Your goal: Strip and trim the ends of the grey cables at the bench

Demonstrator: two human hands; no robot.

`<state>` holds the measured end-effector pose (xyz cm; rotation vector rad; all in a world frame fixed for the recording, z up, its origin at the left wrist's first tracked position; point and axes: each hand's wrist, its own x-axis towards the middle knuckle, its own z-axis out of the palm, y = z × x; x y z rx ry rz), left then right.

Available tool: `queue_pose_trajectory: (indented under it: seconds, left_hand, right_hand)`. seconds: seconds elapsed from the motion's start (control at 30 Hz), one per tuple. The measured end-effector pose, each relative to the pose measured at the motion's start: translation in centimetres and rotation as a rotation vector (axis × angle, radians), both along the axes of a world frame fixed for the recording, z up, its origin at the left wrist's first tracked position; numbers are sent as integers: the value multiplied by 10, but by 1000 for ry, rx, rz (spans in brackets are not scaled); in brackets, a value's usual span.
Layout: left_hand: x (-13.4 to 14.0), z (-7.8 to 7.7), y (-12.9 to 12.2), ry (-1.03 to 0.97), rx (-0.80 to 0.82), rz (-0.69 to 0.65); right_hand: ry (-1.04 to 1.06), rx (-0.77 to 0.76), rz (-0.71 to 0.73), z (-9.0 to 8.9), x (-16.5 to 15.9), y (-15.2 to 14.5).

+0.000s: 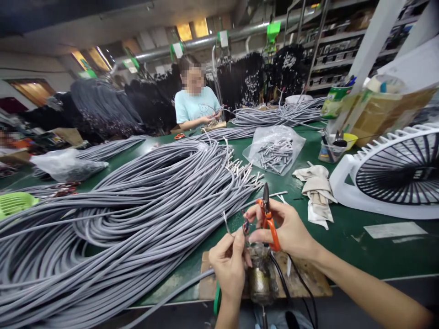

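My left hand [229,259] pinches the stripped end of a grey cable [192,279], whose thin coloured wires [245,225] poke up past the fingertips. Close beside it, my right hand [290,228] has orange-handled scissors or snips [270,224] hooked in its fingers, dark blades pointing up and away. The right fingertips reach toward the wires; whether they touch them I cannot tell. Below both hands stands a small brass-coloured motor-like device [259,279] on a wooden board [312,278], with black leads.
Coiled grey cables [137,196] fill the left and middle of the green table [343,249]. A plastic bag of cut pieces [276,151], a cloth [315,189], a white fan [346,183] and a tool cup [331,150] lie right. A co-worker [197,103] sits opposite.
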<state>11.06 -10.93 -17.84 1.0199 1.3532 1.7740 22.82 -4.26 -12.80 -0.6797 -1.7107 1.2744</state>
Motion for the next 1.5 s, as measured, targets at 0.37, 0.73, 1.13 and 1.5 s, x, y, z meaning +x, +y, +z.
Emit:
queue_pose_trajectory:
  seconds: [0.37,0.73,1.13,1.5]
  left_hand:
    - [-2,9,5,-334,-45,58]
    - [2,10,14,-202,19,-25]
    - [-6,5,5,-341,167,-193]
    - [-16,-8,0,315,416,209]
  right_hand:
    - [117,-264,-65,-13,-13,-4]
    - [209,-217,-241,-8,-15,-4]
    - [26,-478,42,-22,-16,7]
    - [-393,496,-162,-11,5,-2]
